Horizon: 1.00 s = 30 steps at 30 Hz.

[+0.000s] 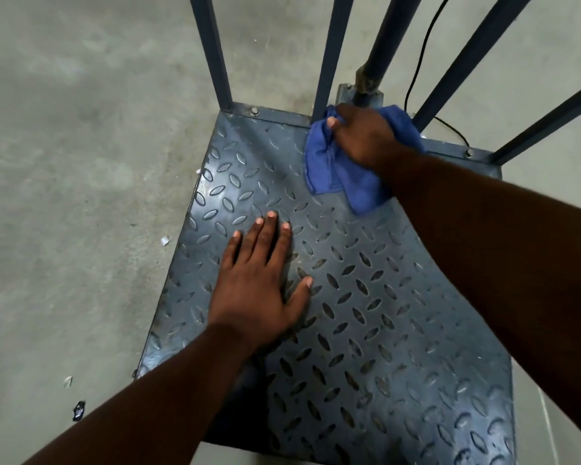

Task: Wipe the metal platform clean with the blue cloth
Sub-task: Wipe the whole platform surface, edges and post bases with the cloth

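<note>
The metal platform is a dark blue-grey checker plate with raised oval treads, filling the middle and right of the view. A crumpled blue cloth lies at its far edge near the upright bars. My right hand is shut on the cloth and presses it against the plate. My left hand rests flat on the platform's middle-left, fingers spread, holding nothing.
Several dark blue upright bars and a round post rise from the platform's far edge. A black cable runs behind them. Grey concrete floor lies to the left, with small bits of litter.
</note>
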Tool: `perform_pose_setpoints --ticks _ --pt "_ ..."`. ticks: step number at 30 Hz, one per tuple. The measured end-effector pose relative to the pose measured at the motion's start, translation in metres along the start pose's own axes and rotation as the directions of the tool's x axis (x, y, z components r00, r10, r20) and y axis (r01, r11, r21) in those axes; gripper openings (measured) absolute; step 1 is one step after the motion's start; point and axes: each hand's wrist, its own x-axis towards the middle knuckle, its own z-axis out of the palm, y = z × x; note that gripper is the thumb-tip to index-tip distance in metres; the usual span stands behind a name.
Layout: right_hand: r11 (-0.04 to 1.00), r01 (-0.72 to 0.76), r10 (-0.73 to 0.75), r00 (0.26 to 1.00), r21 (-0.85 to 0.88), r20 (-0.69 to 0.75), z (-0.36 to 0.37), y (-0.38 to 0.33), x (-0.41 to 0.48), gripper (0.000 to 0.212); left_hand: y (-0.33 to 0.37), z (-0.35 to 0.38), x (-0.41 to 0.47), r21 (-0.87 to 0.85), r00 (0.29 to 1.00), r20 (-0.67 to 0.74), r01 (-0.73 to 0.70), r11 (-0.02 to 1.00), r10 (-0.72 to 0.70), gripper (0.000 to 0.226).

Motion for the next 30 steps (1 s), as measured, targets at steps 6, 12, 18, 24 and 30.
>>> perform_pose_setpoints --ticks 6,12,18,24,30 --pt "0.873 -0.158 0.281 0.936 0.461 -0.211 0.008 -0.019 -0.047 0.030 0.004 0.000 -0.003 -0.001 1.000 -0.017 0.005 1.000 -0.005 0.091" --pt "0.902 0.115 -0.141 0.989 0.417 0.033 0.044 -0.067 -0.160 0.044 0.004 -0.005 0.000 -0.066 1.000 0.015 0.026 0.997 -0.025 0.088" --pt "0.553 0.103 0.387 0.848 0.827 -0.364 0.005 -0.051 -0.155 0.019 -0.001 0.002 0.001 -0.217 0.999 -0.038 -0.006 0.976 -0.002 0.044" --pt "0.954 -0.225 0.284 0.892 0.199 -0.353 0.039 0.017 -0.209 0.047 0.000 0.010 0.001 -0.170 0.986 -0.168 -0.030 0.985 0.001 0.065" --pt "0.973 -0.231 0.229 0.935 0.023 -0.270 0.038 0.017 -0.211 0.079 0.002 0.001 -0.002 -0.157 0.990 -0.143 -0.040 0.987 0.018 0.077"
